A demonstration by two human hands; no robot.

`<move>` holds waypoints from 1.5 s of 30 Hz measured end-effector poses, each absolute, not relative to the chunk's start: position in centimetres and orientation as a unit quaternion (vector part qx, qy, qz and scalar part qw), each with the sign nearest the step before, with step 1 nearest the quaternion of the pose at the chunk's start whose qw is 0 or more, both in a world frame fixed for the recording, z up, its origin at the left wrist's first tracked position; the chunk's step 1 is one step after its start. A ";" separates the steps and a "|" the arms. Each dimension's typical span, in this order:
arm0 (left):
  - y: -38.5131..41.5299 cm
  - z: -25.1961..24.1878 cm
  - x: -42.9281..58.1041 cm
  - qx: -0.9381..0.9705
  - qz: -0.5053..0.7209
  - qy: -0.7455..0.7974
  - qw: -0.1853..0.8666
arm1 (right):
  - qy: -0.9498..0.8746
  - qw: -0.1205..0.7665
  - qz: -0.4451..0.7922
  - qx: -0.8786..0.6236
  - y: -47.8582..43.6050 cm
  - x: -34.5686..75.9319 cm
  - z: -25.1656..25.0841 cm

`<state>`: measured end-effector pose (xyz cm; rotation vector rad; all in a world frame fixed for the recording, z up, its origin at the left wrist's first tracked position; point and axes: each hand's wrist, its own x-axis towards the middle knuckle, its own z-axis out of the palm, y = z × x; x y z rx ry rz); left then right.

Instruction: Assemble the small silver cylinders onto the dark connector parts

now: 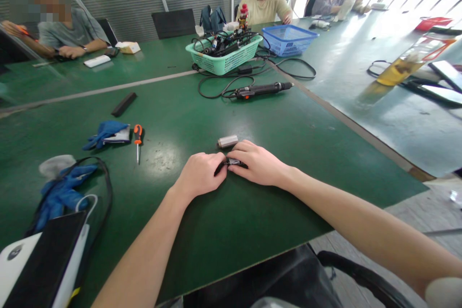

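Both of my hands meet over the green table. My left hand (202,173) and my right hand (258,162) are closed on a small black part with a greyish section (234,161); the fingers cover most of it, so I cannot make out its kind. Just beyond the fingers lies a silver metal cylinder (228,142), on its side and not held. An orange-handled screwdriver (137,135) rests to the left, beside a folded blue-and-white glove (111,134).
A corded black electric screwdriver (263,89) lies ahead, before a green basket (231,61) of tools and cables and a blue basket (288,41). A black bar (124,104), a blue glove (61,197) and a phone (46,260) are left. Several people sit across the table.
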<state>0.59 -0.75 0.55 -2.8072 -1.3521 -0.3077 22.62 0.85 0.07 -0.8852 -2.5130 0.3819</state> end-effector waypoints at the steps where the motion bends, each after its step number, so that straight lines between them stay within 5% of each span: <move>1: -0.8 0.6 0.6 -0.897 -0.097 -0.431 0.007 | -0.910 0.222 0.139 -0.321 0.8 22.6 0.1; 45: -1.4 0.4 0.8 -0.884 -0.112 -0.455 -0.001 | -0.901 0.239 0.142 -0.334 0.2 23.0 -0.2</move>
